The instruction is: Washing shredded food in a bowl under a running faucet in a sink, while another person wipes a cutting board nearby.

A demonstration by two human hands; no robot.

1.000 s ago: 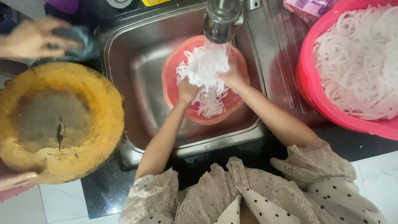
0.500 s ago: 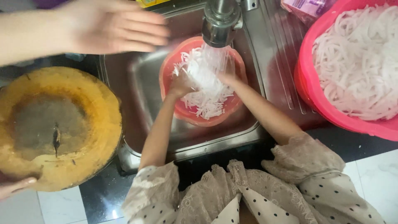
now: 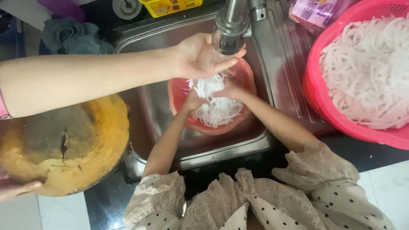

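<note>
Left hand [image 3: 194, 101] | cupped into white shreds [image 3: 215, 108], holding a clump | right hand [image 3: 230, 90] | same, fingers buried | shreds lie in red bowl [image 3: 245, 76] in sink [image 3: 149, 106] under tap [image 3: 230, 32] | I judge them soft, wet, slippery, light: scoop from beneath | another person's hand [image 3: 200, 55] rinses above.

A steel sink [image 3: 149, 123] with a ribbed draining board [image 3: 289, 76] is set into a glossy black surface [image 3: 102, 204]. Pale marble-like floor tiles [image 3: 383, 183] show below, lit evenly and softly.
</note>
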